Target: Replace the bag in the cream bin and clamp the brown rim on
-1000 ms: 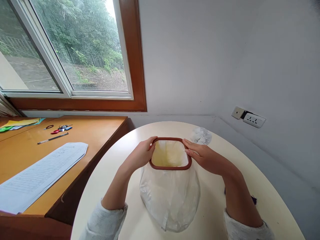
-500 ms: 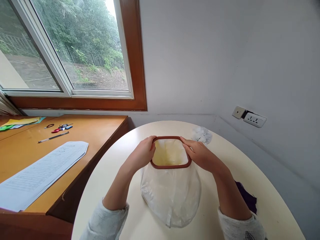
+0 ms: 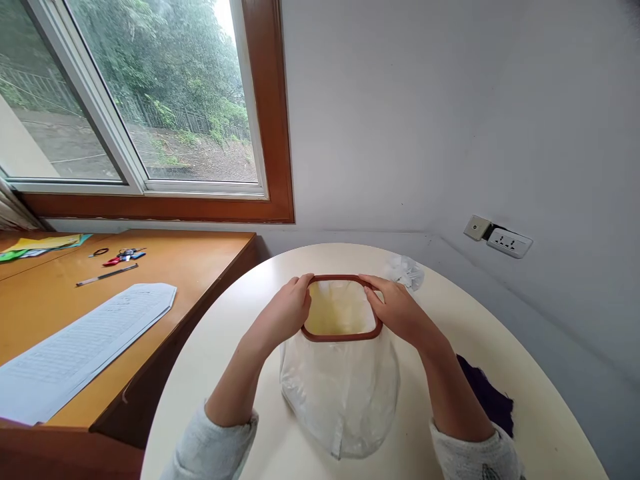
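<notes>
A brown rounded-rectangular bin ring (image 3: pixel 343 338) sits at the top of a bin with a yellowish inside, seen through a film lining. Below the ring, a translucent white plastic bag (image 3: pixel 343 400) hangs loosely outside and bulges over the table; it hides the bin's outer walls. My left hand (image 3: pixel 284 312) grips the ring's left side, fingers toward the far left corner. On the opposite side, my right hand (image 3: pixel 399 310) is closed around the ring, with thumb and fingers at the far right corner.
The bin stands on a round cream table (image 3: pixel 225 373). Crumpled clear plastic (image 3: pixel 406 272) lies behind my right hand, and dark purple cloth (image 3: pixel 485 393) lies beside my right forearm. A wooden desk (image 3: pixel 200 257) at left holds papers (image 3: pixel 95 347), a pen (image 3: pixel 107 275) and keys (image 3: pixel 125 256).
Both hands keep their grip on the ring. My right forearm has shifted slightly left, showing more of the purple cloth. The ring and bag look nearly unmoved.
</notes>
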Tool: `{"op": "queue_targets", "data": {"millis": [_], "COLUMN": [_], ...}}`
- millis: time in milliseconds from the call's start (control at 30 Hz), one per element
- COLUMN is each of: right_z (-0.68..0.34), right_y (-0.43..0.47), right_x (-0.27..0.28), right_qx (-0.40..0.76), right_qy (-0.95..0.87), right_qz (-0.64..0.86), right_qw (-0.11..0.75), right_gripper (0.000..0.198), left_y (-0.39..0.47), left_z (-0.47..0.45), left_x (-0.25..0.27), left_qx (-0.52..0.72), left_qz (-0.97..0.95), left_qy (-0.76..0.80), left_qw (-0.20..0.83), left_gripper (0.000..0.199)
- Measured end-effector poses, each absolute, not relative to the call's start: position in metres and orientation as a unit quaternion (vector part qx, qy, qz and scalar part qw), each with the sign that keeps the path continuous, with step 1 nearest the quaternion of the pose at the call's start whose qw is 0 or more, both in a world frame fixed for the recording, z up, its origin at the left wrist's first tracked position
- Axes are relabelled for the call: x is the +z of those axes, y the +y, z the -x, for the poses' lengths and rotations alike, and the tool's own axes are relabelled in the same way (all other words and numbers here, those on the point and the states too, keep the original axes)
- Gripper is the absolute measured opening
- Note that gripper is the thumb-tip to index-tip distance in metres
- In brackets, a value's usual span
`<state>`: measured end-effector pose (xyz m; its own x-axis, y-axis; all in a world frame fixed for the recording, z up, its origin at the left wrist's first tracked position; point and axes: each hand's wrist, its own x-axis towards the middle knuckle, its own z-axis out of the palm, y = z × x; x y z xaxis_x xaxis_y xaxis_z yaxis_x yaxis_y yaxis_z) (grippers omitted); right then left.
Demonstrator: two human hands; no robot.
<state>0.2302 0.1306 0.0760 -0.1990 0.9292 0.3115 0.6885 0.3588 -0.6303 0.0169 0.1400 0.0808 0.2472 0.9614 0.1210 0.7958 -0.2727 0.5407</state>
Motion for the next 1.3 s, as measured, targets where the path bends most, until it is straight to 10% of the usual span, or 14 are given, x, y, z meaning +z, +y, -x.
{"op": "queue_targets", "data": {"millis": [300, 633, 1300], "right_z": [-0.231, -0.228, -0.222], "right_y": [0.132, 0.128, 0.126], "right_x": [0.075, 0.083, 0.084], "right_qx": [0.179, 0.168, 0.165], "right_qy": [-0.747, -0.748, -0.750], "right_qz": [0.552, 0.558, 0.560], "right_qw": [0.324, 0.316, 0.311], "right_gripper": [0.024, 0.025, 0.031], "left_y": [0.137, 0.136, 0.137], "left_z": [-0.016, -0.017, -0.021], "left_x": [0.086, 0.083, 0.094], "left_qx": [0.176, 0.187, 0.223], "left_qz": [-0.780, -0.791, -0.774], "left_qy": [0.583, 0.558, 0.566], "left_qw": [0.146, 0.167, 0.177], "left_gripper": [0.011, 0.048, 0.028]}}
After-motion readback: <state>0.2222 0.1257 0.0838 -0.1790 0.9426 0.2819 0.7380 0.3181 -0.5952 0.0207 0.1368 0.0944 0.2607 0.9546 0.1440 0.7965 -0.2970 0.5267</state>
